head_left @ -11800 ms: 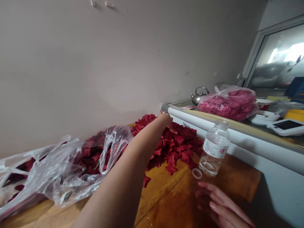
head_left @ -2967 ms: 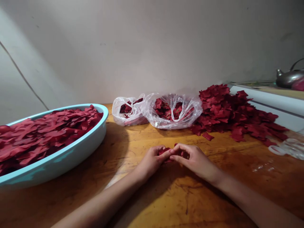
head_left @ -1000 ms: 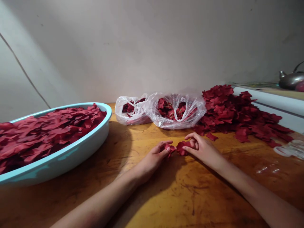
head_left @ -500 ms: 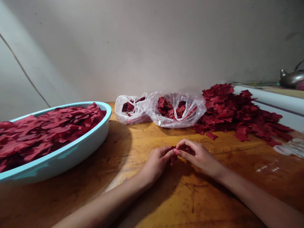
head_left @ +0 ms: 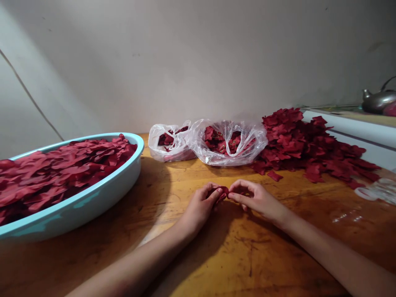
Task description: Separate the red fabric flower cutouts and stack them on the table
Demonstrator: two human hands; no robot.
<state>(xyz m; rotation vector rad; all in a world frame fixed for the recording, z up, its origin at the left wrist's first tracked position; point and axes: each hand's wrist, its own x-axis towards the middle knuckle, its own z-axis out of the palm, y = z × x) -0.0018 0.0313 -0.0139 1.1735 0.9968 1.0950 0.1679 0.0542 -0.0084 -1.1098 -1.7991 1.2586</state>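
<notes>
Red fabric petals (head_left: pixel 221 194) are pinched between both hands over the middle of the wooden table (head_left: pixel 222 264). My left hand (head_left: pixel 201 206) grips them between thumb and forefinger. At their right edge, the thumb and forefinger of my right hand (head_left: pixel 256 201) are closed on the same red fabric, its other fingers curled under. How many layers are held I cannot tell. Beyond the hands, a clear plastic bag (head_left: pixel 213 160) holds red petals with thin pale strands among them. A big heap of red petal pieces (head_left: pixel 306 144) lies to the right of it.
On the left stands a light blue basin (head_left: pixel 130 165) full of red petals (head_left: pixel 68 169). A second plastic bag (head_left: pixel 157 152) is against the wall. At right lie a clear plastic bottle (head_left: pixel 382 190) and a white ledge (head_left: pixel 359 123) bearing a metal kettle (head_left: pixel 379 101).
Earlier my left arm reached to the petal heap. A second ago the hands were apart, each with a red piece; they came together, and now the fingertips have parted slightly around the fabric.
</notes>
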